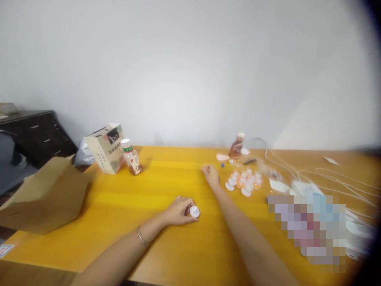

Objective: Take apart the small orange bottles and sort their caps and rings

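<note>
My left hand (178, 210) rests on the yellow wooden table (149, 178), its fingers shut on a small round white cap (194, 211). My right hand (210, 175) lies farther forward with loosely curled fingers, and nothing shows in them. It is nearest to a tiny blue cap (222, 165), a little way ahead and to its right. A cluster of white-and-orange plastic caps (244, 183) stands just right of that hand, not touching it.
A brown-liquid bottle (236, 146) and a labelled drink bottle (131, 157) stand on the table. A printed paper bag (105, 149) and a brown paper sheet (44, 194) lie left. White cables (297, 171) run right, beside a pixelated blurred patch (306, 230).
</note>
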`<state>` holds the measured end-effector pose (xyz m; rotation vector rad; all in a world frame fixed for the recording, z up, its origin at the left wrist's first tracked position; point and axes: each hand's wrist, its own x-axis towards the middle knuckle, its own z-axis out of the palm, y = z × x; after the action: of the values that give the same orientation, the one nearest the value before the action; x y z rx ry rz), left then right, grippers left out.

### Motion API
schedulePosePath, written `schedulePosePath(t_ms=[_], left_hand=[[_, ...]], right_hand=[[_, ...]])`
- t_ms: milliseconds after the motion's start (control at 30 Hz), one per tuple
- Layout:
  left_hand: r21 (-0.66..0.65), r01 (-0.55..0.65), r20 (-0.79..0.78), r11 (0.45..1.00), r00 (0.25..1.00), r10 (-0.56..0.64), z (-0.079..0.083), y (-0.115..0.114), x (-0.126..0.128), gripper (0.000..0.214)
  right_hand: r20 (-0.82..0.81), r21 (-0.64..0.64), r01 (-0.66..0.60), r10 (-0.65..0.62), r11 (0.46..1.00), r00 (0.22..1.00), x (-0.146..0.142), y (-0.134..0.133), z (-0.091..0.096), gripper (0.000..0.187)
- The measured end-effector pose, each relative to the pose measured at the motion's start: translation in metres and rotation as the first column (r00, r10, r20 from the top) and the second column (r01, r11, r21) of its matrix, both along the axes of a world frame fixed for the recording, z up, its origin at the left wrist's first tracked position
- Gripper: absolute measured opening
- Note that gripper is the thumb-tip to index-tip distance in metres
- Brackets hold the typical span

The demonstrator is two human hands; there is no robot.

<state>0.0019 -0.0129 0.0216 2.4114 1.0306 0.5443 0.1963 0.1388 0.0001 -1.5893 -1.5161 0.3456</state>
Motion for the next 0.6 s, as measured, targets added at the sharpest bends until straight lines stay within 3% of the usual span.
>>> schedulePosePath(t_ms=[200, 367, 400, 500, 600], left_hand=[[0.006, 0.009, 0.006, 1.000, 1.000, -0.009, 0.000, 0.000, 0.000, 0.035], [0.000, 0.020, -0.001, 1.000, 1.000, -0.020, 0.002, 0.000, -0.001, 0.035], [0.004, 0.021, -0.001, 1.000, 1.000, -0.021, 0.001, 0.000, -0.001, 0.035], [0.024, 0.024, 0.001, 0.999, 1.000, -0.024, 0.000, 0.000, -0.001, 0.034], [0.045, 0.026, -0.011, 0.999, 1.000, -0.026, -0.002, 0.001, -0.001, 0.032]], right_hand=[[-0.069, -0.014, -0.012, 0.011, 1.000, 0.998, 0.000, -0.011, 0.003, 0.042], [-0.117, -0.018, -0.210, 0.207, 0.978, 0.971, 0.000, -0.073, 0.002, 0.029], [-0.126, -0.016, -0.284, 0.280, 0.959, 0.952, 0.001, -0.090, 0.002, 0.028], [-0.118, -0.033, -0.588, 0.581, 0.808, 0.806, 0.000, -0.137, 0.006, 0.025], [-0.008, -0.078, -0.701, 0.703, 0.709, 0.712, -0.005, -0.166, 0.015, 0.024]])
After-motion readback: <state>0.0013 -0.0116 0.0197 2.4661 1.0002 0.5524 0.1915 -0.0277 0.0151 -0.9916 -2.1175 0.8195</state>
